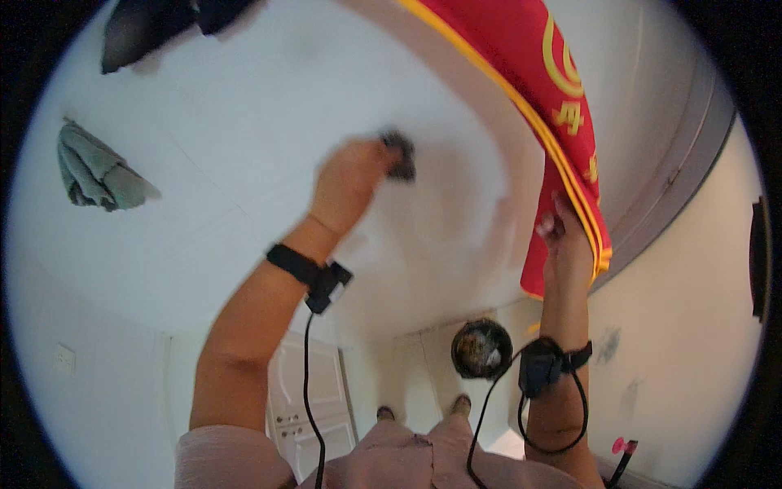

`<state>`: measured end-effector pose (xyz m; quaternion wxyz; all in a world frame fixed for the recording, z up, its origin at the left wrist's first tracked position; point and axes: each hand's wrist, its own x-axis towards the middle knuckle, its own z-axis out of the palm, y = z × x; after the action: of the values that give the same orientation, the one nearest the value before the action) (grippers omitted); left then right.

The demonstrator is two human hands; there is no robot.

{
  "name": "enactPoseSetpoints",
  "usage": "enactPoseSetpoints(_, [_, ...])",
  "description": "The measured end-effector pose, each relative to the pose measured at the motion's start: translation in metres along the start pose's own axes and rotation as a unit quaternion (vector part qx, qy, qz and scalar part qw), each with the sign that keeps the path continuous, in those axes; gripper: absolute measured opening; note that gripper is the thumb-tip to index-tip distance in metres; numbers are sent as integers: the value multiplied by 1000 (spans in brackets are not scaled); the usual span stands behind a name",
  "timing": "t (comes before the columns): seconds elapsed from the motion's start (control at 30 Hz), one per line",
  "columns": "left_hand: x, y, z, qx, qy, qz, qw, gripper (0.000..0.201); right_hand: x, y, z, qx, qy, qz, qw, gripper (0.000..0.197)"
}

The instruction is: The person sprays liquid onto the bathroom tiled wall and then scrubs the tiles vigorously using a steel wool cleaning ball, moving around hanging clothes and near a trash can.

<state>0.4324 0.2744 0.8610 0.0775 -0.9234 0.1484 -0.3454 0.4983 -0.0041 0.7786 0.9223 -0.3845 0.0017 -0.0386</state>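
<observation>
My left hand point(350, 178) is closed on a small dark grey thing point(401, 156), pressed to or very near the white surface point(269, 122) in front of me. Motion blurs it, and its kind is not clear. On the right, a red cloth point(521, 57) with a yellow edge and gold markings hangs from above. My right hand point(560, 230) is at its lower part with the fingers curled. The cloth's edge passes over the hand and wrist and hides some of them.
A grey-green towel point(98, 171) hangs at left, and dark cloth point(163, 28) at the top left. Below are a round black bin point(481, 349) with rubbish in it and white cabinet doors point(314, 383). A grey frame point(692, 163) runs along the right. Black cables trail from both wrists.
</observation>
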Motion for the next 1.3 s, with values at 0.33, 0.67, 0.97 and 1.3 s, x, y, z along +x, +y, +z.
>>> enactPoseSetpoints(0.33, [-53,58,72,-115,-111,42,986,23,4,39,-3,-27,-16,12,999,21])
enactPoseSetpoints(0.67, [-109,72,102,-119,-70,95,986,25,-8,96,-10,-244,-68,-159,954,62])
enactPoseSetpoints(0.97, [-104,81,113,-148,73,28,986,20,-22,128,-23,-488,-315,-404,707,33])
enactPoseSetpoints(1.3, [-122,79,154,-117,266,58,955,37,-12,150,-21,-527,-282,-588,545,41])
